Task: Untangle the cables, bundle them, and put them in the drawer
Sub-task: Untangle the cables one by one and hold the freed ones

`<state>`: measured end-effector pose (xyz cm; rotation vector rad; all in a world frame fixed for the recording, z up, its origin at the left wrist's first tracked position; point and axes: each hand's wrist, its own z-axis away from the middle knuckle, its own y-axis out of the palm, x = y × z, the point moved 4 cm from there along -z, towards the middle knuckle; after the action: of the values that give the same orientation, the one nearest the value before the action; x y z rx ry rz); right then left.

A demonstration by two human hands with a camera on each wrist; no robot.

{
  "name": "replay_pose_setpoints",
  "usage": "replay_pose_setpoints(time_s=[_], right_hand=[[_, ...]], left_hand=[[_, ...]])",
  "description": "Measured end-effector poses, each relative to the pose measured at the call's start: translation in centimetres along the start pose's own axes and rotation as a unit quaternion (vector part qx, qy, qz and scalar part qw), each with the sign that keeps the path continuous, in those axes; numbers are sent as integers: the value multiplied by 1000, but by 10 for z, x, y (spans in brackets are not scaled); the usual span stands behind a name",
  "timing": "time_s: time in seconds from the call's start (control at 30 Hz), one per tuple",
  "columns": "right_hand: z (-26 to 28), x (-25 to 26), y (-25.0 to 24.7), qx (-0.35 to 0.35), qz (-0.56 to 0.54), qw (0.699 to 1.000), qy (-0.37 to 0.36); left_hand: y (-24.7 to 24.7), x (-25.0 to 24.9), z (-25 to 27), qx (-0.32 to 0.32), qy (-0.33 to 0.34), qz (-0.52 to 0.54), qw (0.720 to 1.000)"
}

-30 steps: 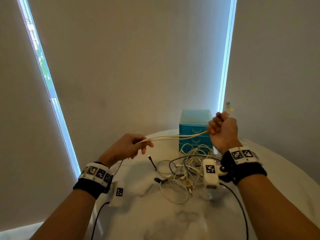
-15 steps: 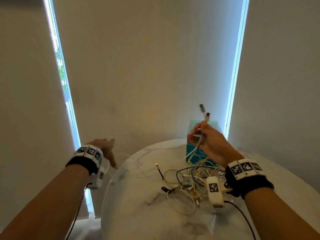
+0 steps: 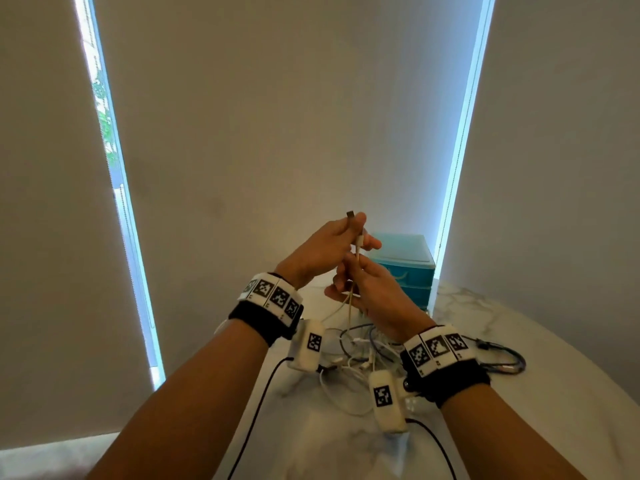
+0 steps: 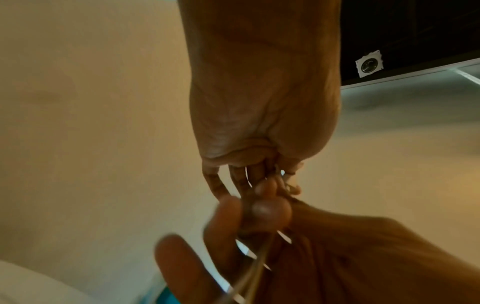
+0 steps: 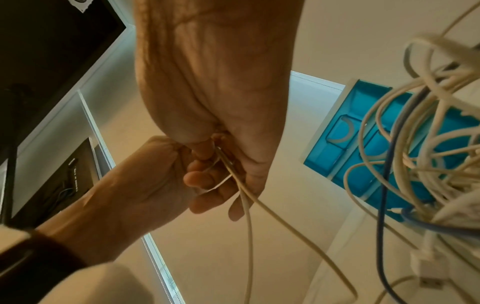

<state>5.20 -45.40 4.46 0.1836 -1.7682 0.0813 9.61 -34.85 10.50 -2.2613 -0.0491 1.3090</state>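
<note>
So my left hand (image 3: 322,247) is up in front of me pinching the plug ends of a thin cream-white cable (image 3: 350,299), with a little dark metal connector tip (image 3: 350,215) poking out above my fingers. My right hand (image 3: 374,289) sits just below it, fingers curled round the two strands of that same cable where they hang down together. From the right wrist view you can see both strands running out of my fist side by side, so it's doubled over.

Below my hands, the rest of the mess is on the white marble-look bench (image 3: 540,393): a tangled pile of white and blue cables (image 3: 360,355), and my cream one drops straight into it. Can't tell from here whether its loop end is actually free of the pile or caught in it. There's also a dark looped cable (image 3: 502,358) lying off to my right, apart from the heap.

The small teal plastic drawer unit (image 3: 408,268) is at the back of the bench, behind my hands, drawers looking shut.

I'd say I'm at the bundling bit for this first cable. Next I reckon I need to draw the slack up clear of the pile and wind it into a coil, going gently so it doesn't drag the others along.
</note>
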Motion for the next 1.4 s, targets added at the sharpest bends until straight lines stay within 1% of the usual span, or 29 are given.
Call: replay_pose_setpoints(time_s=[0.07,0.13,0.23,0.33,0.4,0.47,0.53,0.57,0.6,0.63,0.67,0.7,0.73,0.77,0.8,0.83,0.87,0.9,0.93,0.97,1.0,1.03,1.07,1.1,1.17,1.23,1.3,1.4], right_hand=[[1,1,3,8,26,1000,-5],[3,0,3,19,21,1000,1],[6,-11,0,23,24,999,4],[11,-28,1,19,36,999,19],[14,-40,3,16,57,998,32],[13,-50,5,19,93,995,41],[12,-54,8,29,161,986,36],[13,-53,8,37,194,980,31],[15,-49,6,40,215,975,26],[17,-42,0,38,222,974,22],[22,-34,-9,32,214,976,11],[26,-25,-21,20,197,980,-10],[29,-17,-37,-4,187,982,-34],[33,-9,-55,-32,176,982,-53],[36,-3,-72,-70,164,982,-68],[38,3,-86,-106,154,979,-86],[37,5,-99,-139,153,973,-105],[35,5,-108,-164,160,966,-119],[34,5,-113,-178,174,960,-129],[33,5,-115,-188,196,953,-131],[34,2,-115,-195,225,946,-132],[35,-2,-114,-197,263,936,-128],[36,-9,-114,-192,300,927,-116],[38,-18,-113,-179,331,922,-96],[40,-37,-113,-134,373,917,-50],[41,-56,-116,-101,430,897,-12],[41,-63,-122,-96,454,886,2],[44,-66,-130,-93,447,890,6]], left_hand=[[6,-3,-2,-24,3,44,999],[8,-5,-2,-49,-3,98,994],[12,-3,-1,-72,-36,168,982],[19,-1,-3,-44,-66,264,961],[21,-3,-3,-27,-75,294,952],[22,-8,-2,-26,-83,270,959],[22,-16,-1,-38,-85,220,971],[20,-20,-1,-57,-78,168,981],[14,-25,0,-86,-62,90,990],[5,-31,1,-123,-39,-6,992],[-10,-37,3,-164,-16,-109,980],[-30,-42,5,-214,-2,-215,953],[-55,-48,7,-273,-2,-304,913],[-82,-54,11,-333,-3,-363,870],[-107,-60,15,-383,1,-392,837],[-124,-64,17,-413,14,-404,816],[-129,-67,17,-418,35,-412,809],[-122,-68,14,-396,58,-414,817],[-105,-65,9,-357,75,-401,840],[-81,-56,5,-310,79,-370,872],[-54,-44,2,-265,70,-327,904],[-28,-27,0,-229,51,-284,930],[-4,-10,-1,-202,28,-242,949],[17,9,-1,-184,5,-203,962],[47,45,0,-168,-42,-132,976],[65,70,1,-157,-76,-75,982],[76,82,1,-154,-100,-27,983],[80,93,4,-160,-125,56,978]])
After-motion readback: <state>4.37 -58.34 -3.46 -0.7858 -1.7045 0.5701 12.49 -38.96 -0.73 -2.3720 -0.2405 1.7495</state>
